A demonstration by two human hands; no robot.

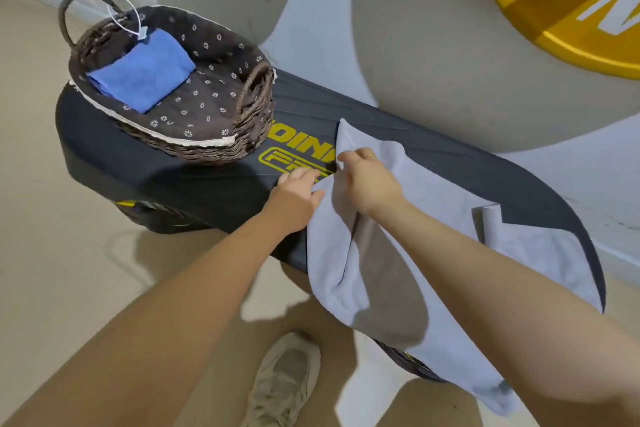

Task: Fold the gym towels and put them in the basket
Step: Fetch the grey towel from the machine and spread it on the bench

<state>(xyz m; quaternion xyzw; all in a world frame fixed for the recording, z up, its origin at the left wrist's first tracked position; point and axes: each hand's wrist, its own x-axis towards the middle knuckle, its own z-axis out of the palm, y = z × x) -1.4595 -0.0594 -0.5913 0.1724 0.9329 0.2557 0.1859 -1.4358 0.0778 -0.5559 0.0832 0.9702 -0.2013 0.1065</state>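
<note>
Pale grey towel [415,204], rumpled, half-folded

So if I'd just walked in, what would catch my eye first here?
Probably the pale grey towel spread over the black bench, with the left hand and right hand both gripping it at its left edge. Next, the wicker basket on the bench's far left end, with a folded blue towel already inside.
</note>
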